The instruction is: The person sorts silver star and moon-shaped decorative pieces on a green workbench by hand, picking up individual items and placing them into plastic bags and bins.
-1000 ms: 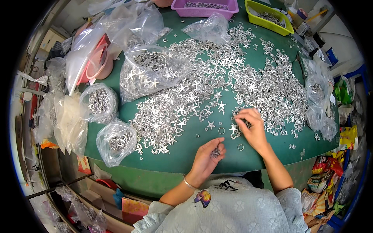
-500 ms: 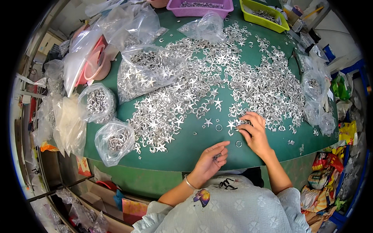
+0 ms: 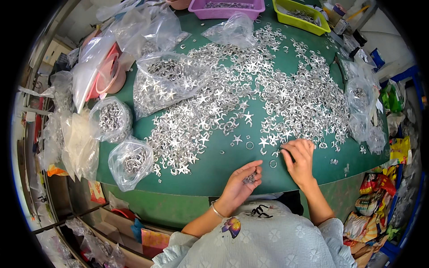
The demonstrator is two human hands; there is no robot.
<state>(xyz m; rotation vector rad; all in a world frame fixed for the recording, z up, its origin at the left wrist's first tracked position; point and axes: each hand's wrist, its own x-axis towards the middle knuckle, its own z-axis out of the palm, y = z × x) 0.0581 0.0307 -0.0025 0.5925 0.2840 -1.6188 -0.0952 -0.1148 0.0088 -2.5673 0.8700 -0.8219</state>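
Observation:
My left hand [image 3: 241, 184] is held palm up near the table's front edge, its fingers curled round a few small silver metal pieces [image 3: 250, 177]. My right hand [image 3: 300, 161] rests at the near edge of the right-hand heap of silver metal charms [image 3: 308, 105]. Its thumb stands apart from the bent fingers, whose tips touch the heap; nothing shows in its grasp. Between the hands lie a silver ring [image 3: 273, 164] and, farther off, another ring [image 3: 250, 145]. Single star-shaped charms [image 3: 237, 139] lie to the left of these.
A second heap of charms [image 3: 183, 138] spreads across the left of the green table [image 3: 214, 174]. Open plastic bags [image 3: 130, 163] of metal pieces stand at the left. A purple tray [image 3: 225, 12] and a yellow-green tray [image 3: 304, 24] sit at the back. More clear bags [image 3: 359, 102] line the right edge.
My right hand has shifted right and slightly nearer along the heap's front edge, its thumb moving away from a star charm. My left hand stays cupped, turned slightly so its pieces show more.

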